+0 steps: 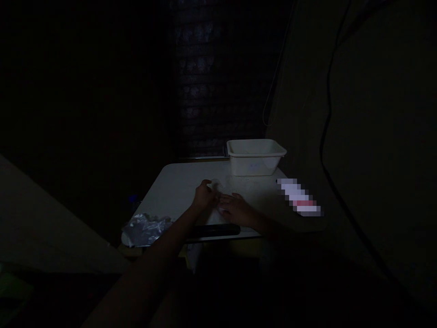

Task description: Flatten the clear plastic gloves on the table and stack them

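In the dim light my left hand (204, 197) is over the middle of the white table (180, 182), its fingers closed around a pale, see-through piece of what looks like plastic (217, 184). My right hand (239, 211) comes in from the right, fingers stretched and a little apart, their tips close against the left fingers and the pale piece. Another whitish patch (215, 217) shows below the hands; its kind is too dark to tell. Along the table's near edge is a dark, long, bar-like thing (218, 230), partly behind my left forearm.
A white plastic tub (254, 165) stands at the table's back right. Crumpled shiny silvery wrapping (146, 228) lies at the near left corner. A blurred-out white and red item (299, 198) is at the right edge. A dark cable (328, 114) hangs along the right wall.
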Motion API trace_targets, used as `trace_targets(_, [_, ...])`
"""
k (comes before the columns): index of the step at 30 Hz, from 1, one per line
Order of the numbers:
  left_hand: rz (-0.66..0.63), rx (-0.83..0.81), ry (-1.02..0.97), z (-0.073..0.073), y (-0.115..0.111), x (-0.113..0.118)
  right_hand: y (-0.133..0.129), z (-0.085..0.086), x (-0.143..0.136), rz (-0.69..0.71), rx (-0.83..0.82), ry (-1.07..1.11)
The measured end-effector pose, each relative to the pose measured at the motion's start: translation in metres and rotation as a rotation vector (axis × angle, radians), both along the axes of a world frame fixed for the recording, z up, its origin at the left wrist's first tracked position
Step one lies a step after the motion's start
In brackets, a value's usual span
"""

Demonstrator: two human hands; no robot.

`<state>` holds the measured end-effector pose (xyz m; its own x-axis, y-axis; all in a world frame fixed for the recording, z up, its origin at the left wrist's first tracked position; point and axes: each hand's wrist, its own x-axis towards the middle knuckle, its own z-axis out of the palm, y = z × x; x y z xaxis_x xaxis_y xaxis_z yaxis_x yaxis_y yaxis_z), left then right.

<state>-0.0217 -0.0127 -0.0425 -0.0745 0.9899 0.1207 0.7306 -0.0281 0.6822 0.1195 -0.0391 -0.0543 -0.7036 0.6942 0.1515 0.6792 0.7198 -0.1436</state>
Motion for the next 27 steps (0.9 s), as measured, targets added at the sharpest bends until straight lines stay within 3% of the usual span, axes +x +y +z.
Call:
trace_targets(5, [-0.014, 0.012, 0.000, -0.002, 0.000, 0.000, -0.011, 0.013, 0.004, 0.002, 0.071, -0.006])
trace_targets(11, [0.004, -0.013, -0.019, -0.004, -0.001, -0.007, -0.025, 0.006, 0.008, 0.210, 0.072, -0.037])
trace_targets(27, [0.012, 0.027, 0.006, 0.000, 0.001, -0.003, -0.038, 0.008, 0.012, 0.337, 0.113, -0.098])
